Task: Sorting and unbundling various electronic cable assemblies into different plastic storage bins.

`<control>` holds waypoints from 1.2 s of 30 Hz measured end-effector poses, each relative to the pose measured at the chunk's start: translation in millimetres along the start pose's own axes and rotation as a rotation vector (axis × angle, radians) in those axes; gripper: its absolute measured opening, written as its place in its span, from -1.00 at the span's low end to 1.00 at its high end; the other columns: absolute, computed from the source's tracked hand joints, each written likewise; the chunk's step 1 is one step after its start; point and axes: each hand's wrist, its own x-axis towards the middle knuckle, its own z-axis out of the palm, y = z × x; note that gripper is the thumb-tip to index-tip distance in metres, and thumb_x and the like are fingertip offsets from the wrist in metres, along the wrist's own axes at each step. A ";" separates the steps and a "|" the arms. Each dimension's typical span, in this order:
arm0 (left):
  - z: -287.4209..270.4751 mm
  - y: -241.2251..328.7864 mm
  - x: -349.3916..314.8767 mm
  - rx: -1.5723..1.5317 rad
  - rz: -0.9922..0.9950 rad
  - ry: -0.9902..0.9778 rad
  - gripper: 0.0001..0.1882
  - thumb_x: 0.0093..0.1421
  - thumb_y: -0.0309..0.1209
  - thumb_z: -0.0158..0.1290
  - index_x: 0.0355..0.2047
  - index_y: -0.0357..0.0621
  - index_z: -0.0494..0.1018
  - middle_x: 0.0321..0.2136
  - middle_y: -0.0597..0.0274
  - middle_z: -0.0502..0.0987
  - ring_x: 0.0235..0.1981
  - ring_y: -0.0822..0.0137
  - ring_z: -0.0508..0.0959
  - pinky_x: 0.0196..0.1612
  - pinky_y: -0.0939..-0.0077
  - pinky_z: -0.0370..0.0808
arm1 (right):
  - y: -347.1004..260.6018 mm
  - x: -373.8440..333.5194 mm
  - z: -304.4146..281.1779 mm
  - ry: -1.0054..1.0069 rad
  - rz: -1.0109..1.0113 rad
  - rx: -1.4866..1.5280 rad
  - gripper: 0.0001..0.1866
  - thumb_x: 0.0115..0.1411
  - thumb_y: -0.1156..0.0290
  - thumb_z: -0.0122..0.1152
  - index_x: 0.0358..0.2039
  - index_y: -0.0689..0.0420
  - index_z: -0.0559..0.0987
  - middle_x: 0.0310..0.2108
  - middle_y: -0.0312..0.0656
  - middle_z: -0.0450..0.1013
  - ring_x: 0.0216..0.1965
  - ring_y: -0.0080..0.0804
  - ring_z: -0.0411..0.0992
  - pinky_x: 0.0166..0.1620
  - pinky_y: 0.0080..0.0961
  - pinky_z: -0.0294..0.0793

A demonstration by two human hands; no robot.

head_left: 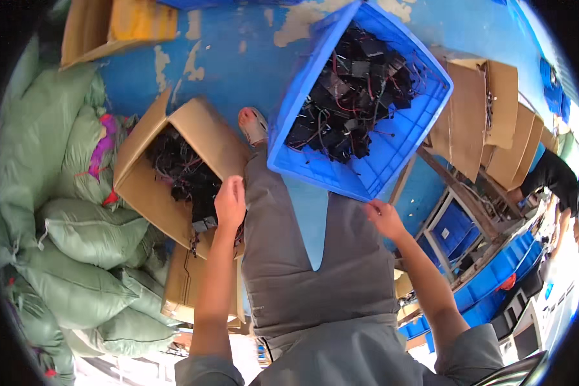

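- Fingers (pixel 374 206) of the right hand (pixel 385 219): closed together, clamped on the near corner of the blue crate's rim.
- Left hand (pixel 229 201): fingers bunched together at the right side of the cardboard box; whether they grip it, cannot tell.
- Blue crate (pixel 410 137): ahead, right of centre, set cornerwise, near corner toward the person. Its lower edge overlaps the grey trousers (pixel 315 297) in view; contact unclear.
- Cardboard box (pixel 213 136): left of the crate, opening toward the person, flaps spread, one flap standing out at the far corner.
- Room: blue floor (pixel 132 83) with worn pale patches stretches beyond both containers. Narrow gap between box and crate, a sandalled foot (pixel 253 126) in it.
- Left limit: green sacks (pixel 87 241) piled close beside the box. Right limit: open cartons (pixel 460 109) just beside the crate, then a frame (pixel 473 209) nearer the person.
- Crate contents: heaped black parts (pixel 347 96) with thin red and black wires, massed toward the far left; bare blue plastic shows along the right and near walls.
- Box contents: similar black wired pieces (pixel 180 164), some reaching the near edge by the left forearm.
- Far right: another person (pixel 555 180), bent over, well apart.
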 end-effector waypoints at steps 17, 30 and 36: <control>283.5 75.4 105.5 0.187 -0.333 -0.415 -0.38 0.03 -0.25 0.09 0.06 -0.18 0.15 -0.16 -0.14 0.42 -0.19 -0.06 0.47 -0.13 0.21 0.43 | 140.3 349.0 25.7 0.577 0.192 0.483 -0.63 -0.04 0.15 0.24 -0.40 0.24 0.52 -0.49 0.02 0.50 -0.43 -0.07 0.46 -0.32 -0.29 0.46; 273.7 73.3 111.3 0.112 -0.401 -0.858 -0.52 0.08 -0.44 -0.05 0.04 -0.22 0.18 -0.38 -0.04 0.54 -0.48 0.17 0.54 -0.42 0.38 0.46 | 66.6 208.0 -9.2 0.498 -0.119 1.059 -0.77 0.16 0.34 0.10 -0.55 0.21 0.52 -0.67 -0.27 0.38 -0.65 -0.54 0.32 -0.52 -0.62 0.30; 261.4 135.3 92.8 -0.420 -0.531 -0.722 -0.70 0.13 -0.45 -0.14 -0.13 -0.18 0.41 -0.39 0.07 0.56 -0.53 0.36 0.51 -0.52 0.54 0.39 | 77.3 184.0 -2.5 0.609 -0.174 0.713 -0.80 0.16 0.33 0.11 -0.42 0.22 0.54 -0.64 -0.32 0.39 -0.63 -0.58 0.27 -0.54 -0.68 0.24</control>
